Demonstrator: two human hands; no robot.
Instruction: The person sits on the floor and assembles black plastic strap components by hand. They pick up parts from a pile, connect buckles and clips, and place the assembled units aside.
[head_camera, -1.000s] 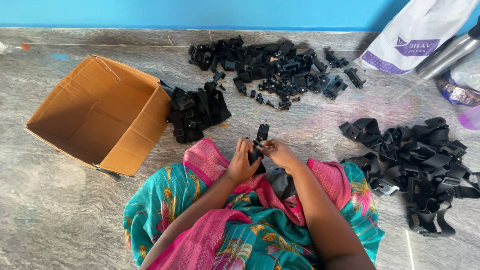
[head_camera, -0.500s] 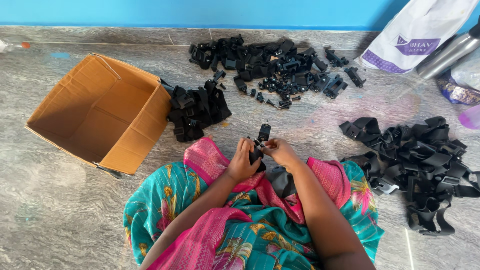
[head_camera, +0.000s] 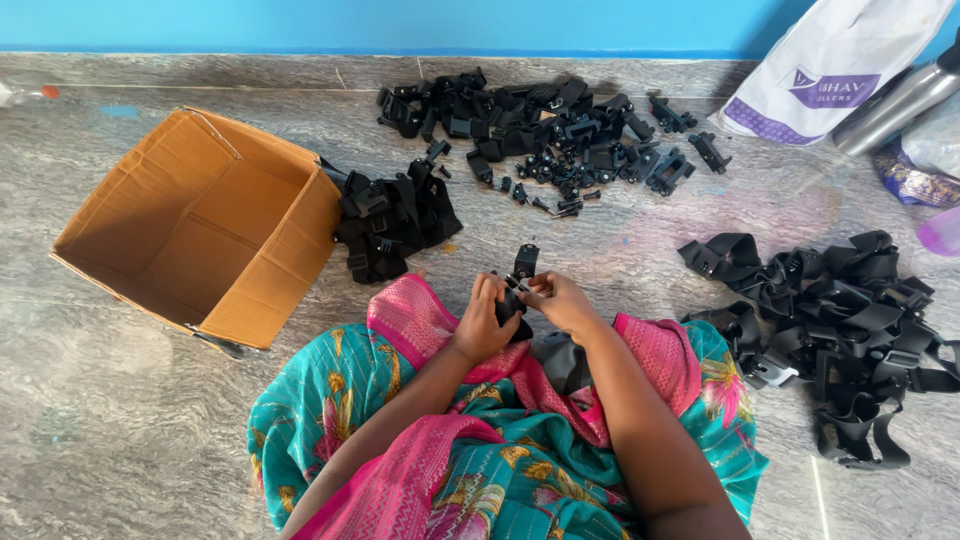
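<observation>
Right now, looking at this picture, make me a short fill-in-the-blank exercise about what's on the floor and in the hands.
1. The open box beside the person is made of brown ____.
2. Both hands, left hand and right hand, hold a small black ____ piece.
3. The heap of black straps lies on the person's ____ side.
4. The wall behind the floor is painted ____.

Missing words: cardboard; plastic; right; blue
</observation>
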